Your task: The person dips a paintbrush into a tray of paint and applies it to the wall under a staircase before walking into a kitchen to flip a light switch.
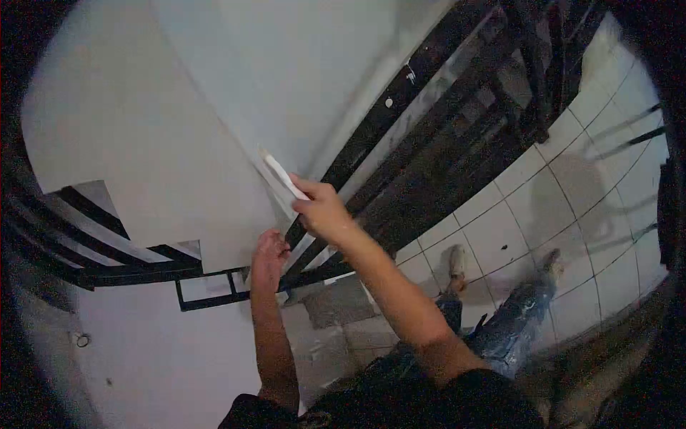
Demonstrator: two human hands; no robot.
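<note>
My right hand (321, 211) grips a flat white scraper blade (282, 175) and holds it against the corner where two white wall faces (164, 164) meet. My left hand (268, 254) rests lower down, with its fingers curled on the bottom edge of the same white wall, next to the black-and-white stair edge (314, 250). Both forearms reach up from the bottom of the head view.
A staircase with black and pale marble steps (443, 136) runs up to the right. Below lies a white tiled floor (543, 207). My legs in paint-stained trousers (514, 322) and a shoe (456, 263) are seen beneath. Black-trimmed steps (86, 229) show at left.
</note>
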